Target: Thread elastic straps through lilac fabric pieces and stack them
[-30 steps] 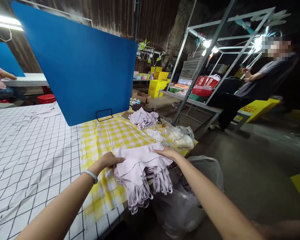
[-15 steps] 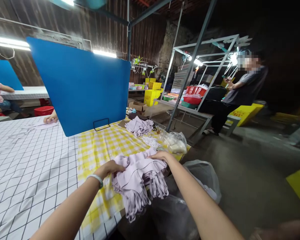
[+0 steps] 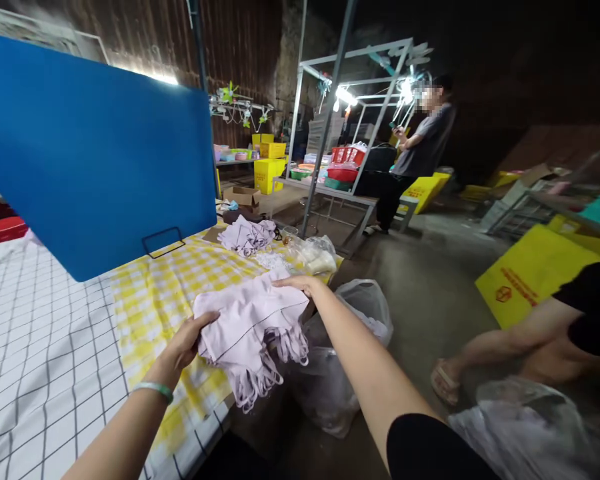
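A stack of pale lilac cloth pieces (image 3: 250,323) with dangling straps lies at the table's near right corner, on a yellow checked cloth (image 3: 165,293). My left hand (image 3: 187,343) grips the stack's left edge, fingers curled under it. My right hand (image 3: 295,283) rests on the stack's far right edge, fingers closed over the cloth. Part of the stack hangs over the table edge.
A blue board (image 3: 90,160) stands upright on a wire stand behind the cloth. Further back lie a second lilac pile (image 3: 247,235) and a clear bag (image 3: 317,255). Plastic bags (image 3: 350,347) sit on the floor by the table. A person (image 3: 420,147) stands at metal racks; someone's leg (image 3: 505,347) is at right.
My view has swung to the right, bringing the floor and a seated person's leg into sight. My left hand has shifted from lying on the stack to gripping its left edge and bunching it.
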`<state>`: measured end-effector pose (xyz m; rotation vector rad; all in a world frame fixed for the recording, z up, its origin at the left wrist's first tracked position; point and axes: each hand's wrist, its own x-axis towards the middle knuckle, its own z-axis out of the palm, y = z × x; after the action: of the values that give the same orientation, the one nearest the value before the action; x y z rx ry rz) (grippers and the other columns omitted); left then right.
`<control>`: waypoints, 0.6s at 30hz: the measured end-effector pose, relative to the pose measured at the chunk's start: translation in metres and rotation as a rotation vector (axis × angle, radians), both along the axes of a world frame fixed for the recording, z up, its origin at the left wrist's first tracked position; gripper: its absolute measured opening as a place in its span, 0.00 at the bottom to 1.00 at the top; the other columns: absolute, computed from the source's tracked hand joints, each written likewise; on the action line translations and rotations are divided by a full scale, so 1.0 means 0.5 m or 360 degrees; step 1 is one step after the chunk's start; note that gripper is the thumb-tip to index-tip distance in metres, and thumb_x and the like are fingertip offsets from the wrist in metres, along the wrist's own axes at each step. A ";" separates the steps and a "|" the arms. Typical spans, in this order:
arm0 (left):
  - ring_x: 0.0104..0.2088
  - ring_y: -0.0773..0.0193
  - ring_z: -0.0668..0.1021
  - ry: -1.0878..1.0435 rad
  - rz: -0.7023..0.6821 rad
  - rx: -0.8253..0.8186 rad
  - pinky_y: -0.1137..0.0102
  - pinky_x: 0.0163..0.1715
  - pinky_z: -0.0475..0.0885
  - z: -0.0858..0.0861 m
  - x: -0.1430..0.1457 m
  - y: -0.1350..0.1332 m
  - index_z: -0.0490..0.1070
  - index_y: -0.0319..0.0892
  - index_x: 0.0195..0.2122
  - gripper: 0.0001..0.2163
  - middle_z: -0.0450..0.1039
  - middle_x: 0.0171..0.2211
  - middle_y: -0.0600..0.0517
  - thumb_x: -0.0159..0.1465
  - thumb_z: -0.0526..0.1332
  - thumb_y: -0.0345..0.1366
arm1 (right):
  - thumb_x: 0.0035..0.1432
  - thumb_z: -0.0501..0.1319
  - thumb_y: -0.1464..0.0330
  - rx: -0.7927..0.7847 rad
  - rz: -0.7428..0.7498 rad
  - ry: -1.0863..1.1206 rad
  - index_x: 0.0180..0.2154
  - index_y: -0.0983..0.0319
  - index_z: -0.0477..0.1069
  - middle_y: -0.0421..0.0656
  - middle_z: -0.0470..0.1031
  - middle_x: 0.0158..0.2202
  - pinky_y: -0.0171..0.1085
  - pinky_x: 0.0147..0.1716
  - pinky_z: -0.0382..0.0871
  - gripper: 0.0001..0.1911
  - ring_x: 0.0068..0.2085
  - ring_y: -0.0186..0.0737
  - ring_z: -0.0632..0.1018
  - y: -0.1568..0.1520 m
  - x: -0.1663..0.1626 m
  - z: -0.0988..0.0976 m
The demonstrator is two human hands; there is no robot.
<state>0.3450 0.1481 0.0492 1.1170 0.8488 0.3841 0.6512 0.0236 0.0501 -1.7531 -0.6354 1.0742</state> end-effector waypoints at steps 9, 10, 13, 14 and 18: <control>0.36 0.52 0.83 -0.0301 -0.0381 0.0538 0.66 0.33 0.80 0.193 0.023 -0.060 0.76 0.37 0.46 0.31 0.81 0.41 0.44 0.39 0.78 0.38 | 0.34 0.79 0.60 0.0679 -0.0360 0.0156 0.41 0.62 0.78 0.46 0.84 0.41 0.45 0.44 0.79 0.30 0.42 0.51 0.83 -0.277 -0.047 0.102; 0.35 0.52 0.83 -0.0299 -0.0438 0.0556 0.66 0.32 0.80 0.200 0.043 -0.075 0.76 0.36 0.45 0.31 0.81 0.40 0.43 0.39 0.78 0.38 | 0.34 0.79 0.60 0.0705 -0.0452 0.0159 0.40 0.63 0.78 0.46 0.84 0.40 0.45 0.43 0.79 0.28 0.42 0.52 0.84 -0.314 -0.050 0.103; 0.32 0.55 0.82 -0.0292 -0.0612 0.0554 0.68 0.29 0.79 0.178 0.116 -0.133 0.77 0.34 0.44 0.29 0.81 0.38 0.44 0.39 0.77 0.38 | 0.33 0.79 0.63 0.0690 -0.0736 0.0154 0.38 0.63 0.78 0.45 0.84 0.39 0.43 0.43 0.79 0.27 0.42 0.51 0.83 -0.425 -0.053 0.084; 0.31 0.56 0.82 -0.0279 -0.0661 0.0541 0.69 0.28 0.78 0.161 0.143 -0.157 0.77 0.34 0.43 0.28 0.81 0.38 0.45 0.40 0.77 0.38 | 0.34 0.79 0.63 0.0674 -0.0833 0.0147 0.38 0.63 0.78 0.45 0.84 0.39 0.42 0.43 0.79 0.26 0.42 0.50 0.84 -0.464 -0.051 0.070; 0.31 0.56 0.82 -0.0198 -0.0864 0.0469 0.69 0.28 0.78 0.089 0.244 -0.272 0.76 0.35 0.42 0.27 0.81 0.38 0.45 0.40 0.77 0.39 | 0.36 0.78 0.64 0.0555 -0.1200 0.0123 0.37 0.64 0.78 0.47 0.84 0.38 0.42 0.39 0.80 0.24 0.40 0.51 0.84 -0.635 -0.049 -0.004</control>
<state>0.4671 0.0119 0.0935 1.5254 0.3589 0.1220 0.6267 -0.2941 0.0482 -1.4416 -0.0700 0.4645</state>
